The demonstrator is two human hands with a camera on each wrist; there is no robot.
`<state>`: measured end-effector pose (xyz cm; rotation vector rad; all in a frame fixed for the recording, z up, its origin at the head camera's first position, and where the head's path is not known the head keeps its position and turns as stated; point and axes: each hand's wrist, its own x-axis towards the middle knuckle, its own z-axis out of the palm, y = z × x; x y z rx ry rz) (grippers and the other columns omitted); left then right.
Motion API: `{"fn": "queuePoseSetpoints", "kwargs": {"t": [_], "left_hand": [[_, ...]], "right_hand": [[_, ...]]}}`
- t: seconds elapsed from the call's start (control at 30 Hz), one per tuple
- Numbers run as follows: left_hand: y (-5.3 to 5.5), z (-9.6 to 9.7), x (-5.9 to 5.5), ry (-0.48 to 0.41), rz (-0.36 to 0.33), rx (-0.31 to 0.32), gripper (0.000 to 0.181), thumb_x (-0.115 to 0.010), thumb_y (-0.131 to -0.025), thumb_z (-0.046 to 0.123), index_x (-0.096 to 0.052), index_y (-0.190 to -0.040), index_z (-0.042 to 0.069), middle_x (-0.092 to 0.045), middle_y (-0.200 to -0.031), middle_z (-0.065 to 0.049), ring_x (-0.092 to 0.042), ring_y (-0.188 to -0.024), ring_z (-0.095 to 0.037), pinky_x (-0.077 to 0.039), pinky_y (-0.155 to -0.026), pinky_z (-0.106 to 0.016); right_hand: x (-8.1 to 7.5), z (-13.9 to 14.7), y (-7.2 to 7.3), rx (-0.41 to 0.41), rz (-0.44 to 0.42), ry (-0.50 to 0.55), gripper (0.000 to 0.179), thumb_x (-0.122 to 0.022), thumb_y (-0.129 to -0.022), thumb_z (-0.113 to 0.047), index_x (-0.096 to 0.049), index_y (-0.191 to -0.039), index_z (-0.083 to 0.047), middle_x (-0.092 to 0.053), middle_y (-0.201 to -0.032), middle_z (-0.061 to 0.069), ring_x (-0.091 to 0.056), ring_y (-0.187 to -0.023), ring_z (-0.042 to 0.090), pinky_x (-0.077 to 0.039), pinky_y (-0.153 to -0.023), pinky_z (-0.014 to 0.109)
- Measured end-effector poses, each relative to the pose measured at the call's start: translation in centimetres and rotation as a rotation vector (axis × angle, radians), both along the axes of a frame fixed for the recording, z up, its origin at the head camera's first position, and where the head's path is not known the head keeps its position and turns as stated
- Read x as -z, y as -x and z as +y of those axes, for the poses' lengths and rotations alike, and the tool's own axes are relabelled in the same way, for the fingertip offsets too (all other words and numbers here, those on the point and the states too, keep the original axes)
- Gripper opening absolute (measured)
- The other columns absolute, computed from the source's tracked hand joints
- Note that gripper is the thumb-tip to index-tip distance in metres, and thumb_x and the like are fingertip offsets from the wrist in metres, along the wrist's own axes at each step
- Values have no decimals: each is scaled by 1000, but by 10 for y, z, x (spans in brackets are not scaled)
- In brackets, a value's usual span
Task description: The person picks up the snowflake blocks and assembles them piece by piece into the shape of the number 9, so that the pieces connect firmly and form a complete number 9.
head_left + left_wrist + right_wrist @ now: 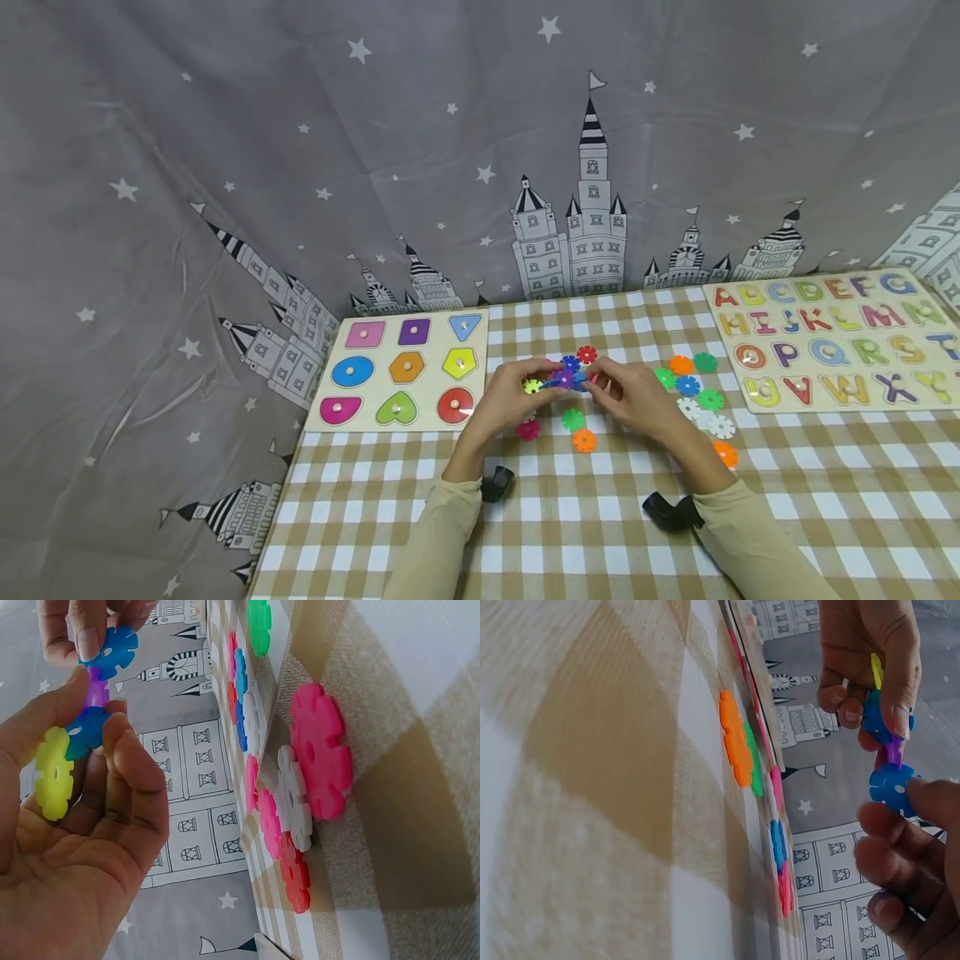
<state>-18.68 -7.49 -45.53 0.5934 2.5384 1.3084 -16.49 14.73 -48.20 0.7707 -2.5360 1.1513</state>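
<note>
A short chain of notched plastic snowflake discs is held up between both hands, above the tablecloth. It joins a yellow disc (pixel 55 774), a blue disc (pixel 86 733), a purple disc (pixel 894 752) and a second blue disc (pixel 892 789). My left hand (pixel 512 393) pinches the blue disc beside the yellow one between thumb and fingers. At the chain's other end, the thumb and index finger of my right hand (pixel 636 400) grip the second blue disc. Below the hands lie a green disc (pixel 572 419) and an orange disc (pixel 584 441).
Several loose discs, among them a white one (pixel 722 427), lie right of my right hand. A shape puzzle board (pixel 378 425) stands left, a letter puzzle board (pixel 738 350) right, both on the checked tablecloth (pixel 570 533). A grey castle-print curtain (pixel 450 150) hangs behind.
</note>
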Motion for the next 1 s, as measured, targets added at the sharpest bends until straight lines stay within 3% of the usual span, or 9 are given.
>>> {"fn": "queuePoseSetpoints", "kwargs": {"t": [0.33,0.47,0.67,0.83,1.0], "left_hand": [[-1,2,-1,-38,59,4,34,-78,-84,23,-73,-115,10,-73,-112,-2,-65,-97,-12,-52,-86,-23],[-1,5,0,-46,49,4,34,-77,-84,23,-73,-115,10,-73,-111,-1,-64,-96,-11,-52,-86,-24],[-1,5,1,-26,15,10,34,-76,-86,24,-70,-116,11,-72,-98,0,-60,-87,-12,-49,-82,-25],[2,-2,0,-15,-7,5,37,-74,-88,24,-66,-122,11,-69,-100,-1,-60,-92,-14,-51,-84,-27],[6,-11,0,-33,-6,-26,37,-74,-89,24,-66,-122,11,-67,-101,-4,-60,-92,-16,-51,-84,-27]], "right_hand": [[1,-6,-1,-52,145,39,16,-73,-84,0,-60,-86,-10,-52,-64,-7,-40,-56,0,-37,-50,17],[2,-6,-2,-22,156,60,16,-73,-83,1,-61,-86,-10,-53,-63,-8,-41,-55,-1,-37,-50,16],[1,-3,-2,2,55,94,13,-74,-85,-4,-64,-92,-10,-57,-66,-9,-44,-57,1,-40,-51,18],[1,3,0,0,-41,94,16,-75,-85,-8,-65,-99,-7,-61,-71,-5,-46,-57,3,-42,-52,19],[4,13,4,-53,-228,28,31,-81,-80,-15,-66,-105,-8,-60,-75,-5,-46,-57,5,-41,-53,20]]}}
